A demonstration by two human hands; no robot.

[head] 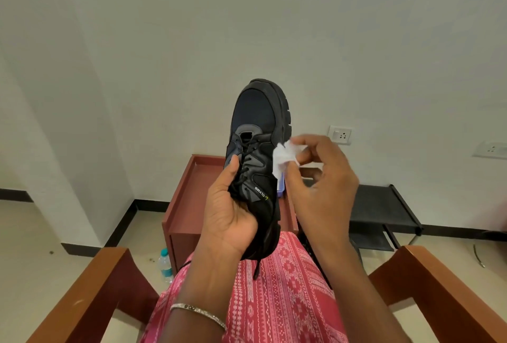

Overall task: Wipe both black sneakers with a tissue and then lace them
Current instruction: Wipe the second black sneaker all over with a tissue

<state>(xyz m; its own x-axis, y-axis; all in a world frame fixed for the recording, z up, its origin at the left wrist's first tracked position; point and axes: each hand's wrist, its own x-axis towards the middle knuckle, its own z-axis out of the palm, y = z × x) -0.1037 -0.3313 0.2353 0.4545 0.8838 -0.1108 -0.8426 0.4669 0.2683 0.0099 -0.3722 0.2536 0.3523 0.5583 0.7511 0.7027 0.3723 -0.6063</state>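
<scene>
A black sneaker [258,123] is held up in front of me, toe pointing away and up, with black laces threaded through its eyelets. My left hand [229,213] grips it from the left around the heel and ankle, thumb lying along the laces. My right hand [321,178] pinches a crumpled white tissue [282,157] against the shoe's right side. A dark shape by my right forearm near the floor may be the second sneaker [307,246], mostly hidden.
A reddish wooden table [189,197] with a raised rim stands ahead. A black rack [384,205] is to its right. A water bottle [165,263] stands on the floor at left. Wooden chair arms [90,287] flank my lap in pink patterned cloth.
</scene>
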